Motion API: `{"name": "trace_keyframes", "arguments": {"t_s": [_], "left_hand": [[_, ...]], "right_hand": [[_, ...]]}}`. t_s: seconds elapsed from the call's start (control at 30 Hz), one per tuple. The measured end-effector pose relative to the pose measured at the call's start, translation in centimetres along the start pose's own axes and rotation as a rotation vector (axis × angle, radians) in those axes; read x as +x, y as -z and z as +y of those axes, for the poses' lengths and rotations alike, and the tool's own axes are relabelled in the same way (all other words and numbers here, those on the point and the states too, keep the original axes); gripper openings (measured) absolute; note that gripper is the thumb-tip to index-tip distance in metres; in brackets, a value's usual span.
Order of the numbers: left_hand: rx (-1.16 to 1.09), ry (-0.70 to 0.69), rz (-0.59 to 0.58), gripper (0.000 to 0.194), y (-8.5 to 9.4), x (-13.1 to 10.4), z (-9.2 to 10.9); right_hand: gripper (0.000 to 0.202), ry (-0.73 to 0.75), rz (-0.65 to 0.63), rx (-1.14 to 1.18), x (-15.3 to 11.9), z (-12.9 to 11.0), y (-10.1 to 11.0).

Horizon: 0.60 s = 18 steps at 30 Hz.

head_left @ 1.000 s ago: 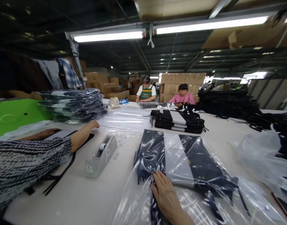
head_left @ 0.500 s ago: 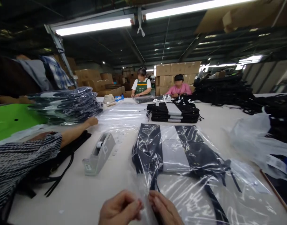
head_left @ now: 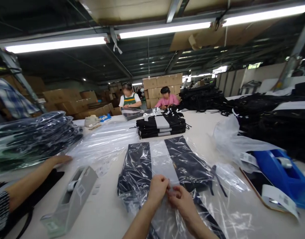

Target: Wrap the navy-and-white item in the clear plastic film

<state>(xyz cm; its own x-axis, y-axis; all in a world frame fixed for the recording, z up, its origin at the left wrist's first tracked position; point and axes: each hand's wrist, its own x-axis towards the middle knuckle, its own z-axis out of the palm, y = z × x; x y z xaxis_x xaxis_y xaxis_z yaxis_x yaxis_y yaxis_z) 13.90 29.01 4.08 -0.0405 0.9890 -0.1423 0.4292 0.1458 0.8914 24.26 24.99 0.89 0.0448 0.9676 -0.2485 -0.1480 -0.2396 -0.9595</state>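
A folded dark fabric item (head_left: 139,159) with a pale band (head_left: 159,154) around its middle lies inside a clear plastic bag (head_left: 192,220) in front of me. One of its dark straps (head_left: 208,215) runs toward me under the film. My left hand (head_left: 158,187) is closed, its fingertips pinching the plastic over the band's near end. Close beside it, my right hand (head_left: 181,199) also pinches the film, fingers curled. The fingertips of both hands nearly meet. Whether a small piece of tape is between them, I cannot tell.
A grey tape dispenser (head_left: 72,199) stands left; a blue one (head_left: 283,176) stands right, near a phone-like slab (head_left: 259,189). Banded black items (head_left: 144,127) are stacked ahead. A co-worker's arm (head_left: 40,172) reaches in beside bagged stacks (head_left: 42,139). Two people work across the table.
Both hands have moved forward from the bag's near left edge onto the pale band, bringing film with them. My view has turned right, showing the blue dispenser. The co-worker's arm stays at left.
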Motion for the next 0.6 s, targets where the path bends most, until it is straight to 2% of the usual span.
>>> {"name": "trace_keyframes", "arguments": {"t_s": [0.1, 0.2, 0.27, 0.37, 0.43, 0.5, 0.53, 0.6], "left_hand": [[0.112, -0.187, 0.03, 0.028, 0.8, -1.2, -0.6], [0.216, -0.39, 0.075, 0.026, 1.2, -2.7, -2.5], [0.356, -0.607, 0.116, 0.03, 1.1, -3.1, -4.3], [0.704, -0.989, 0.306, 0.037, 0.6, -2.9, -6.4], [0.871, -1.083, 0.41, 0.036, 0.3, -2.6, -6.8], [0.954, -1.097, 0.438, 0.036, 0.2, -2.4, -6.8], [0.987, -1.115, 0.441, 0.036, 0.3, -2.4, -6.7], [1.049, -1.172, 0.444, 0.036, 0.6, -2.4, -6.7]], "right_hand": [[0.011, 0.04, 0.019, -0.121, 0.9, -0.5, 0.3], [0.015, 0.081, 0.051, -0.213, 1.2, -0.6, 0.7], [0.017, 0.096, 0.065, -0.253, 1.3, -0.4, 0.7], [0.019, 0.109, 0.052, -0.299, 1.3, -0.1, 0.3], [0.019, 0.123, 0.033, -0.334, 1.0, -0.3, 0.4], [0.017, 0.151, 0.018, -0.363, 0.3, -1.1, 1.8], [0.018, 0.193, 0.032, -0.39, 0.0, -1.9, 3.3], [0.026, 0.326, 0.158, -0.481, -0.7, -4.1, 7.6]]}}
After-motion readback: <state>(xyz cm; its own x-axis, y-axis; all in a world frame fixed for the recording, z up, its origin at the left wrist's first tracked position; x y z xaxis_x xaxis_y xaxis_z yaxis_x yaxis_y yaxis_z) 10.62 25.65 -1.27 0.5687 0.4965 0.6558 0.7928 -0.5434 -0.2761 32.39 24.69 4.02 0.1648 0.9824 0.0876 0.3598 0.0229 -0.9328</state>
